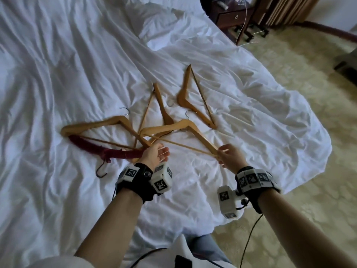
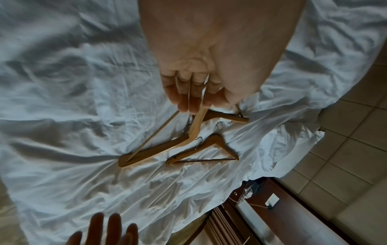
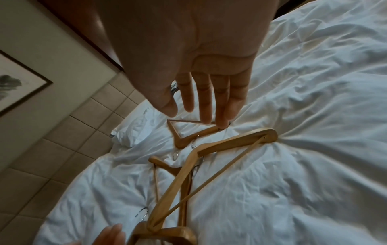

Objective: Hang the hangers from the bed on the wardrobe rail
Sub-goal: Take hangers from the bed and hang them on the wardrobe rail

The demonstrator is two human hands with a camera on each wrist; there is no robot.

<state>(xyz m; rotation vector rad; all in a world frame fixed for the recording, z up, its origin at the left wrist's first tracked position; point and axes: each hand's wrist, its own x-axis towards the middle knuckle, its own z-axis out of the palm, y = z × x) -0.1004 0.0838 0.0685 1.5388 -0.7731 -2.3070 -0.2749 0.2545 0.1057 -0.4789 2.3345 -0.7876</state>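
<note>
Wooden hanger (image 1: 185,132) just beyond right grip (image 1: 229,156)

Your left hand (image 1: 154,154) covers one end of the red velvet hanger (image 1: 108,150) and the wooden hangers (image 1: 119,124) crossing there. In the right wrist view, the lowest hanger (image 3: 167,235) runs off the bottom edge. Whether your right hand (image 1: 229,154) touches a hanger is unclear.

We see the right hand (image 3: 188,54) w/ fingers straight, spread over the white bed sheet (image 3: 314,116), holding nothing. Below it a big wooden hanger (image 3: 201,165) lies across two others, a smaller hanger (image 3: 188,137) just beyond. Left hand fingertips (image 3: 111,233) at bottom edge; framed pic (image 3: 14,82) on wall
</note>
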